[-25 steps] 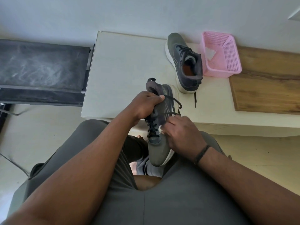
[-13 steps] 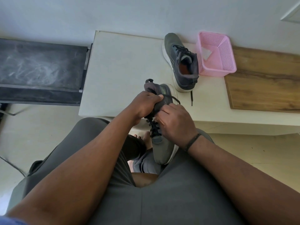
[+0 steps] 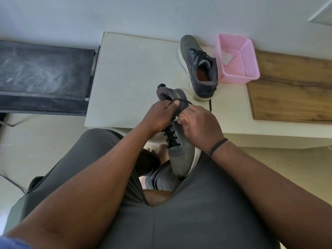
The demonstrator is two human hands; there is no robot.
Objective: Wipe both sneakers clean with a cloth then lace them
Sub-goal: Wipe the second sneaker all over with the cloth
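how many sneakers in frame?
2. One sneaker rests toe-down on the person's lap, gripped by the left hand while the right hand pinches its lace. The other sneaker sits on the white table beside the pink basket. None appear hidden.

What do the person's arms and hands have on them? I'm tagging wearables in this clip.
Both forearms are bare, with no sleeves reaching them and no gloves. The right hand has a thin black band around its wrist. The left hand and its wrist show no band, watch or ring. A bit of blue fabric, possibly a sleeve, shows at the lower left corner.
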